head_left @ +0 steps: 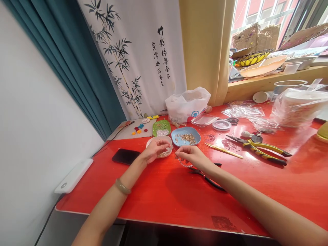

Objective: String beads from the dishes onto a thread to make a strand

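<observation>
My left hand [155, 149] hovers over a white dish [167, 140] of small beads, fingers curled in a pinch on something I cannot make out. My right hand [191, 155] pinches a thin beaded chain [185, 165] that hangs down to the red table [164, 194]. A fine thread seems to run between the two hands. Just behind them stand a blue dish [186, 136] of gold beads and a green dish [161, 127] of pale beads. Black-handled pliers [208, 177] lie under my right wrist.
A black phone [125, 156] lies left of the dishes. Yellow-handled pliers [261, 149], a thin stick [223, 150], a thread spool [221, 125] and plastic bags [188, 104] sit to the right and behind. A white device [73, 176] rests at the table's left edge.
</observation>
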Motion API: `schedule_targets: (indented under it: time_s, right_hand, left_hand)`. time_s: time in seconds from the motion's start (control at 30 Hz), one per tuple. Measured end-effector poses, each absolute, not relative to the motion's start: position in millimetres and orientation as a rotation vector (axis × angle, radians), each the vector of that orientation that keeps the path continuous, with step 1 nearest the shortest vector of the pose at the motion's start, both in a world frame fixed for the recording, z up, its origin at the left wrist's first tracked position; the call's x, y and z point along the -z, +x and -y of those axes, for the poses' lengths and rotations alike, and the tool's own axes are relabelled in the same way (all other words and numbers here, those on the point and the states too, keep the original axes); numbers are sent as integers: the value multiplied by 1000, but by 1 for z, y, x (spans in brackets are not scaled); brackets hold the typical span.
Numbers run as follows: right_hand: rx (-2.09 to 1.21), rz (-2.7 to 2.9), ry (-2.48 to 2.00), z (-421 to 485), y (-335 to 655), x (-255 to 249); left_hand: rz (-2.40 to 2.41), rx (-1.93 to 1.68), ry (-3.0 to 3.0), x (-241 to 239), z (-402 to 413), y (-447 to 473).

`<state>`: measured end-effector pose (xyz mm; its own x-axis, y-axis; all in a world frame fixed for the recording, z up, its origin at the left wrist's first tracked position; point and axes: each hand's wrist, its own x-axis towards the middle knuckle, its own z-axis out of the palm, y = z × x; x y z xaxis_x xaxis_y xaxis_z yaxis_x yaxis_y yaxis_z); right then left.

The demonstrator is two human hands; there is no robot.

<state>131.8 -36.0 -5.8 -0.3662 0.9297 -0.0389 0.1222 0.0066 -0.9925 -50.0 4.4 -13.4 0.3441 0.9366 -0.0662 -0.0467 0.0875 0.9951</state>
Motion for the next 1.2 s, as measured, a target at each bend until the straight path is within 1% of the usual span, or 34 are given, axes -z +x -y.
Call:
schedule_targets:
  time_s: [0.2, 1.2]
  right_hand:
    - [-1461, 1580, -1078, 37, 130, 7]
    - [-1470, 1591, -1053, 38, 130, 8]
  left_hand:
    - [-888, -899, 1134, 13, 4, -42]
    - [-834, -926, 1127, 18, 5, -41]
